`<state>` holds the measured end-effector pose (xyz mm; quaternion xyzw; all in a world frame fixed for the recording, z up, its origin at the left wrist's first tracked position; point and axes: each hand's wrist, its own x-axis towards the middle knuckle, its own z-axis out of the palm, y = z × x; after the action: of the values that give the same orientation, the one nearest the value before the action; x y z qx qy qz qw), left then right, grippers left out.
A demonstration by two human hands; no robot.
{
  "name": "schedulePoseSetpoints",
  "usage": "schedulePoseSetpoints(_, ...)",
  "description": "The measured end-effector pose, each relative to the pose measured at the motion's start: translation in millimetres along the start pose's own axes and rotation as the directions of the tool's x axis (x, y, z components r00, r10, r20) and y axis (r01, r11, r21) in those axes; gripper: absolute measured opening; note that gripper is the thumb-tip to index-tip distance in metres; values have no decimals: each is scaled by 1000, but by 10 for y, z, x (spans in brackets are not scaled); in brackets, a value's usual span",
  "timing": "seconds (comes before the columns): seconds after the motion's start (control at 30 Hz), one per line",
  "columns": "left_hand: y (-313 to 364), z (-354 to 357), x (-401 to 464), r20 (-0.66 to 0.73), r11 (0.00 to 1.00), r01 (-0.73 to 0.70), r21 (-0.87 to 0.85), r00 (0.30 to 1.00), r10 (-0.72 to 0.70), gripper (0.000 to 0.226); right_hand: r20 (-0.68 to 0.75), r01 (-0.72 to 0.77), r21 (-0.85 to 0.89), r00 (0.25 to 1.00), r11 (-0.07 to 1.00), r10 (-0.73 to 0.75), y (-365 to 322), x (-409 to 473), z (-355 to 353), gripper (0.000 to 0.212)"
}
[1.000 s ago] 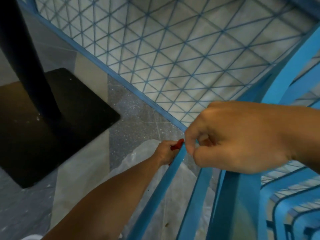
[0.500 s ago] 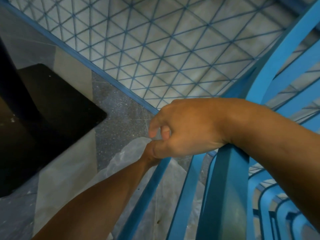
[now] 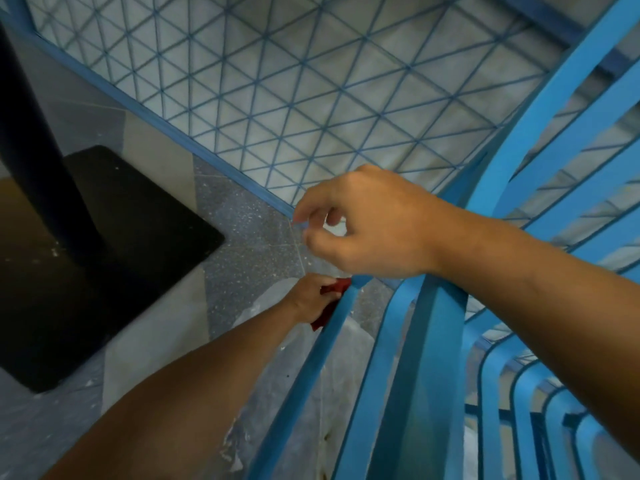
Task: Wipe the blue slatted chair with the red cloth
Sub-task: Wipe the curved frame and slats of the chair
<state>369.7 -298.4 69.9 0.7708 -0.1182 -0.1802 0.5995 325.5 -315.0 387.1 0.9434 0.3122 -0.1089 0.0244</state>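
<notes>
blue slatted chair (image 3: 419, 358): bright blue painted frame, seen from above and close, filling the right side and lower middle. long flat slats run from the near bottom edge up toward the middle; more slats sweep up to the far right, and curved ones bend at the near right corner. floor shows through the gaps.

red cloth (image 3: 329, 303): dark red, crumpled, only a small part visible. it lies pressed against the left side of the leftmost slat, near the slat's far end.
</notes>
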Motion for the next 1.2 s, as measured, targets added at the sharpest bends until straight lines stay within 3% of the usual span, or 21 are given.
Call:
schedulePoseSetpoints(0.1,43,-119,-191,69,998,35,51,997,-39,10,-99,-27,41,995,999,30,-31,-130,-69,30)
schedulePoseSetpoints(0.33,44,-237,-726,144,986,137,93,978,-150,46,-121,-45,54,991,998,51,-276,-742,-134,36)
schedulePoseSetpoints(0.43,-5,-289,-937,178,985,91,146,977,-117,38,-91,-35,-21,995,999,33,-395,-973,-60,43)
schedulePoseSetpoints(0.73,329,-406,-1621,249,930,51,364,957,-150,6,-105,-139,92,983,986,149,-589,-1390,116,50)
schedulePoseSetpoints(0.8,437,-449,-1706,289,911,36,411,943,-168,16,-105,-151,78,982,985,158,-604,-1375,128,51)
schedulePoseSetpoints(0.93,694,-576,-1854,221,958,45,284,969,-111,5,-108,-172,130,977,976,186,-691,-1424,108,48)
schedulePoseSetpoints(1.1,1168,-874,-2024,49,981,4,196,999,-13,18,-120,-201,197,967,960,227,-773,-1630,18,39)
schedulePoseSetpoints(1.2,1487,-1045,-2183,-13,999,-34,40,999,35,15,-150,-222,226,954,948,259,-823,-1760,-21,45)
